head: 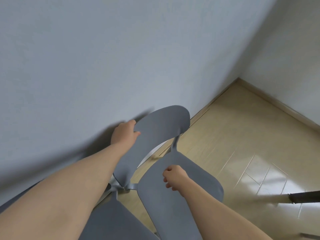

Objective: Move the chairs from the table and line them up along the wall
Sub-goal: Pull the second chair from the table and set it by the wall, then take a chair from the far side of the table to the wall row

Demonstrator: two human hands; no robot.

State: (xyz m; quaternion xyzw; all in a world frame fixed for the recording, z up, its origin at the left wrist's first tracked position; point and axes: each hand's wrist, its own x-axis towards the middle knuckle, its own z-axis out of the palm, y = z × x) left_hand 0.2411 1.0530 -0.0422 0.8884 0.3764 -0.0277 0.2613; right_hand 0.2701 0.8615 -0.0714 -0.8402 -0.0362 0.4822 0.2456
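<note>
A grey plastic chair [161, 129] sits close to the pale blue wall [103, 58], its curved backrest toward the wall. My left hand [123, 133] grips the left end of the backrest, thumb on its front face. My right hand [174, 177] grips the near left edge of the chair's seat [195, 179], fingers curled round the rim. A second grey chair [112, 220] shows at the bottom left, touching or nearly touching the first; only its seat and part of its frame are visible under my left forearm.
A second white wall [294, 58] meets the blue one in a corner at the right, with a beige skirting board. Pale wood-look floor [242, 135] stretches between chair and corner. A dark bar with a light end [303, 197] pokes in from the right edge.
</note>
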